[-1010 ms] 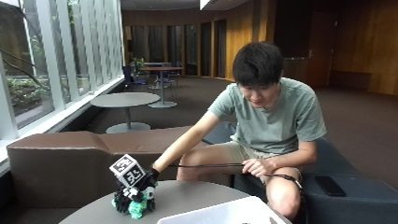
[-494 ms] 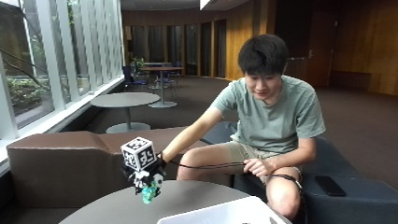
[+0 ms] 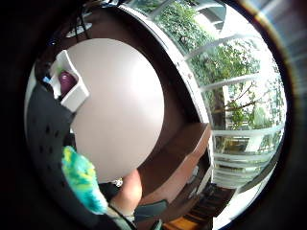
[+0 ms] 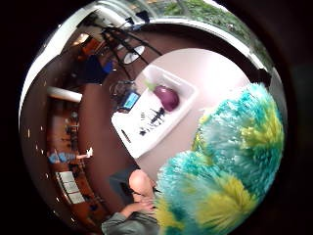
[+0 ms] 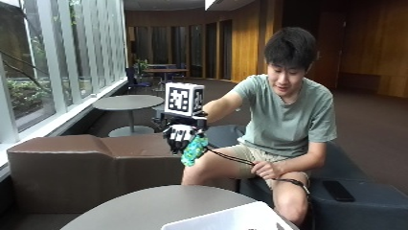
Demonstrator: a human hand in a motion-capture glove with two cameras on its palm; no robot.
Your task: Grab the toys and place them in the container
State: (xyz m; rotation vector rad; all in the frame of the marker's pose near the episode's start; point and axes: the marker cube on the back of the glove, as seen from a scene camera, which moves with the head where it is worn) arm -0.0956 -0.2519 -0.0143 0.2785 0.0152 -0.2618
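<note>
My gloved right hand point(image 5: 181, 135) is raised well above the round table point(image 5: 140, 208) and grips a fluffy teal and yellow toy point(image 5: 194, 150), which hangs below the fingers. The toy point(image 4: 230, 166) fills much of the thumb side palm view, and a strip of the toy point(image 3: 81, 184) shows in the little finger side view. The white container point(image 5: 223, 221) stands at the table's near edge, below and right of the hand. A purple toy point(image 4: 167, 97) lies inside the container point(image 4: 146, 132); it also shows as a purple toy point(image 3: 66, 82) in the container point(image 3: 76, 93).
A brown bench point(image 5: 76, 167) runs behind the table, beside the windows. The person sits on a dark seat point(image 5: 357, 191) to the right, with the bare hand point(image 5: 267, 170) resting on a knee. A phone point(image 5: 338, 190) lies on that seat.
My hand has lifted the teal toy off the table and carried it up and to the right, toward the container's side. The outside camera's picture has also shifted.
</note>
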